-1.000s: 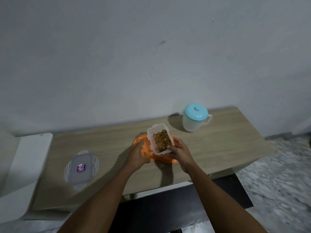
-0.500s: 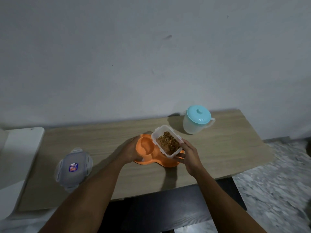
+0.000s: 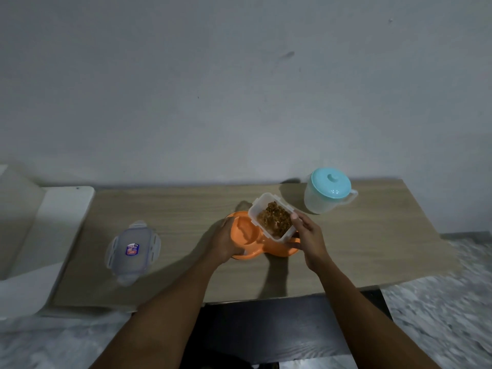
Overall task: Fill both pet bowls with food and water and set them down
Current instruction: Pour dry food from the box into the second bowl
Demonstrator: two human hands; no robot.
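Clear kibble tub [image 3: 273, 221], now farther right, over orange twin bowl [image 3: 243, 234]

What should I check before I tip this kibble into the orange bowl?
1. Open food container: ok, container lid lies on the table, left.
2. Grip: ok, right hand holds it above the orange bowl.
3. Steadying: ok, left hand holds the bowl's left edge.
4. Bowl's left compartment empty: ok.
5. Its right compartment empty: cannot tell, hidden by the container.
6. Clear pour path: ok, jug stands apart, lid on.
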